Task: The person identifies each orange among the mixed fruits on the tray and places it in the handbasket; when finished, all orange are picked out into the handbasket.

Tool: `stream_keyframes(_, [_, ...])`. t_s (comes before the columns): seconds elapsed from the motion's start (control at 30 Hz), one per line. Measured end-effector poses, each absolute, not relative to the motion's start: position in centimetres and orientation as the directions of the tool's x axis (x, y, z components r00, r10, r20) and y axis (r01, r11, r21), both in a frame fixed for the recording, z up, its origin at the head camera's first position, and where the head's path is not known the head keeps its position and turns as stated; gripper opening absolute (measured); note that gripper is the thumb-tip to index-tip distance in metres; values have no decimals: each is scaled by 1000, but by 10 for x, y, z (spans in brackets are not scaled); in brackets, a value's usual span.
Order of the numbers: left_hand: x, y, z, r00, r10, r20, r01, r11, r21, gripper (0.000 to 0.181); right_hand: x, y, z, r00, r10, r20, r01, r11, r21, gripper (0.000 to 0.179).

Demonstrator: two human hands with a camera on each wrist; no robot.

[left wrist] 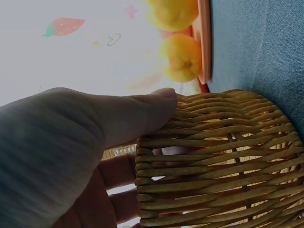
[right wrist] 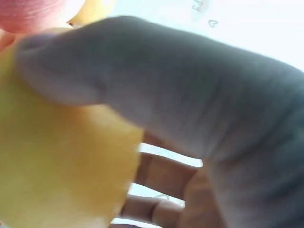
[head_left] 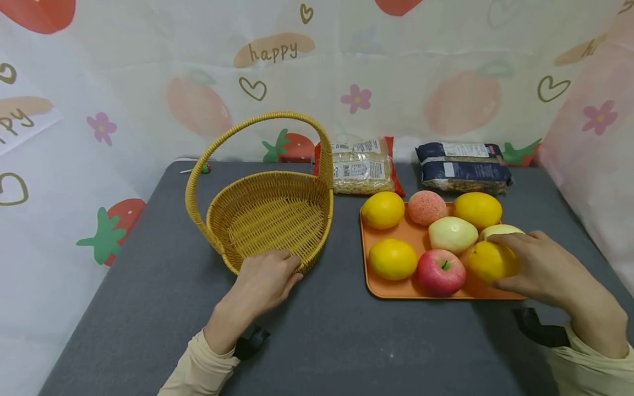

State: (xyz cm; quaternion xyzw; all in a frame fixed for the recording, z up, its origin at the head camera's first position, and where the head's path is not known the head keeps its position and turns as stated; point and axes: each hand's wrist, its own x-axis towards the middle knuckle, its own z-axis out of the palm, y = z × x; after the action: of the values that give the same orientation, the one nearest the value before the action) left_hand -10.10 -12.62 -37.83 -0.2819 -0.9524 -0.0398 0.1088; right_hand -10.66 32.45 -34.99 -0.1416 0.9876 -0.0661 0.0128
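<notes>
L hand is gripping the basket at its front rim, thumb outside, fingers curling inside. R hand is holding a lemon w/ thumb & curled fingers, at R end of the tray; can't tell if it's touching down. An apple is sitting just L of it, a pale fruit just behind. Clear bag & blue bag are lying behind.

Left grip pinches, palm down; right grip, partly blurred, seems curled.
</notes>
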Motion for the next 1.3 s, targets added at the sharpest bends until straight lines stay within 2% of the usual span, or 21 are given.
stream_keyframes(0.2, [-101,-126,-379,-812,531,242,547,837,0,16,-104,317,-342,-965,-221,144,-244,956,-163,74])
stream_keyframes(0.53, [-102,-123,-379,-812,527,252,544,839,-3,19,-110,302,-329,-938,-200,282,-270,933,-237,81])
stream_keyframes(0.67, [-101,-123,-380,-818,525,237,535,844,-24,18,-115,290,-322,-914,-254,317,-335,912,-235,79])
stream_keyframes(0.9, [-101,-124,-383,-817,526,235,532,846,-42,16,-129,267,-308,-833,-384,398,-480,860,-174,77])
stream_keyframes(1.3, [-98,-122,-383,-799,541,263,540,838,-85,24,-158,226,-296,-762,-513,395,-612,771,-178,74])
